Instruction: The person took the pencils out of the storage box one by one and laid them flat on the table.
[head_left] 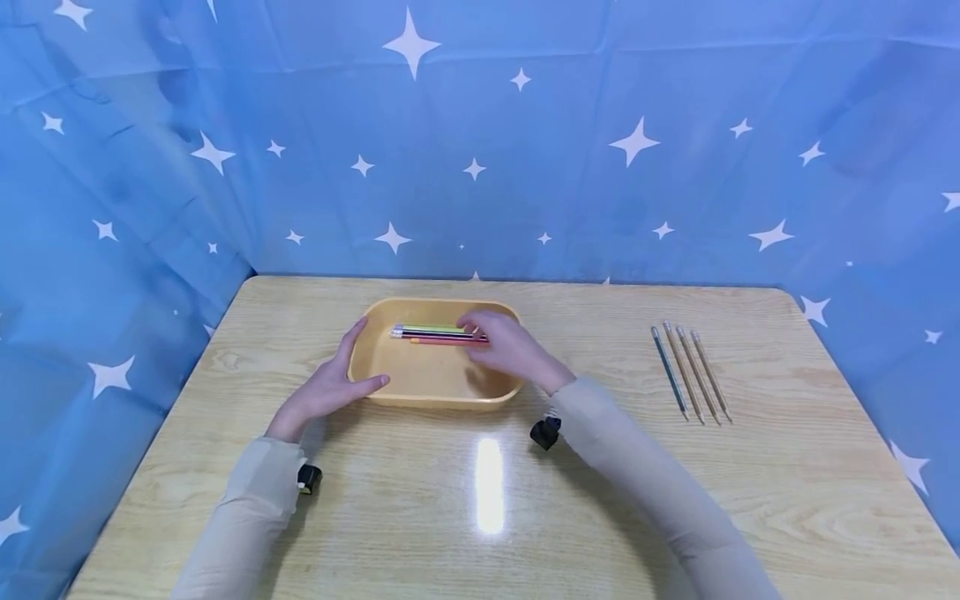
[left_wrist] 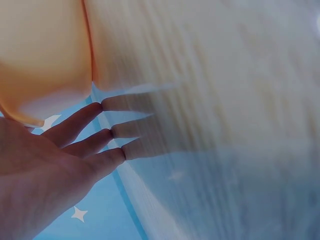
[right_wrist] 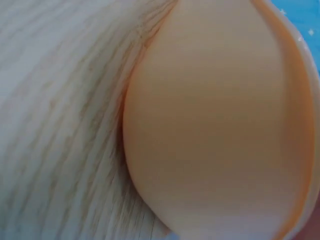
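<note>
A shallow yellow-orange plastic tray [head_left: 427, 392] sits on the table, with several coloured pencils [head_left: 435, 335] lying side by side near its back wall, among them green, dark and red ones. My left hand [head_left: 326, 387] rests against the tray's left side, thumb by the near rim. In the left wrist view the fingers of that left hand [left_wrist: 60, 160] are extended beside the tray wall. Reaching inside the tray, my right hand [head_left: 504, 340] holds the right ends of the pencils between curled fingers and thumb. The right wrist view shows the tray's outside [right_wrist: 215, 125], with no pencils visible.
To the right on the wooden table [head_left: 600, 533], one blue pencil [head_left: 670, 372] and three bare-wood-coloured pencils [head_left: 690, 375] lie in a slanted row. A blue curtain with white stars [head_left: 555, 200] hangs behind the table and along its left side.
</note>
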